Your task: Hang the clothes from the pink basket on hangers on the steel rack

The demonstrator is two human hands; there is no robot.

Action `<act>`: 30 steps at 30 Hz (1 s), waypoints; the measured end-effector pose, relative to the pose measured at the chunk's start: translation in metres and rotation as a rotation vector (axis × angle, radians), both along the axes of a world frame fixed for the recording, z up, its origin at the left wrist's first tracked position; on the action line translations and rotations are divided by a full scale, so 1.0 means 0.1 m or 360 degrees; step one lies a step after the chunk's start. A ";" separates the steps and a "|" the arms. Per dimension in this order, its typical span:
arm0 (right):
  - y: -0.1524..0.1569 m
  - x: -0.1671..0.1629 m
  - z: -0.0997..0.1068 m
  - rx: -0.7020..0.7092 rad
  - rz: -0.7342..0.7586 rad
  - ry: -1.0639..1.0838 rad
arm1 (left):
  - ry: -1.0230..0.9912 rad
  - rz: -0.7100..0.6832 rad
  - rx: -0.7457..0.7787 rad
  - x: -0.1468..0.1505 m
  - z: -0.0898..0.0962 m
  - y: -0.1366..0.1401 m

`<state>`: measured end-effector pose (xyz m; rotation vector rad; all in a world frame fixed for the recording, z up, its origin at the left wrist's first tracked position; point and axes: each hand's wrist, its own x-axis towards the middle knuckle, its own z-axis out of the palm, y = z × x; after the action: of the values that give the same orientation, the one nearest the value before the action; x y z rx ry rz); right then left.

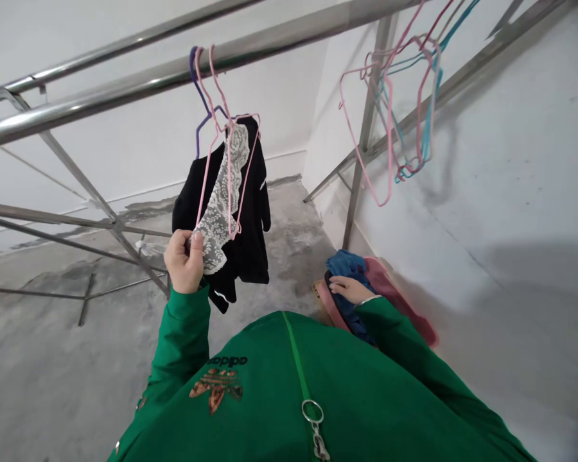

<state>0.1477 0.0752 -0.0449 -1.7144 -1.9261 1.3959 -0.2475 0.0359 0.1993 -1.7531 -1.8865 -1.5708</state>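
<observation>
My left hand (185, 260) is closed on the lower end of a white lace piece (219, 208), thumb on top. The lace hangs on a pink hanger (203, 186), whose lower corner comes down close to my thumb. Another pink hanger (254, 157) and a purple hanger (198, 131) hook over the same bar, by a black garment (253, 256) hanging behind the lace. Down at the right, my right hand (350, 289) reaches over blue clothing (347, 262) in a pink basin (414, 321). Its fingers are stretched out against the cloth, the tips close to something dark.
The metal bar (125, 83) of a drying rack runs across the top. Several pink and blue hangers (390, 147) dangle at the upper right. Crossed rack legs (118, 228) stand at the left on the grey concrete floor (38, 359). A white wall (510, 192) bounds the right side.
</observation>
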 end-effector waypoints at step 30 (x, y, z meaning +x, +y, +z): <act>0.17 -1.39 0.58 0.0247 0.0479 0.0983 | 0.0019 -0.0853 -0.0515 0.52 -0.75 0.22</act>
<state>0.0087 0.0919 0.0131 -0.8034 -1.8952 1.5792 -0.1953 0.0580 0.1244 -2.5705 -1.8440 -1.4385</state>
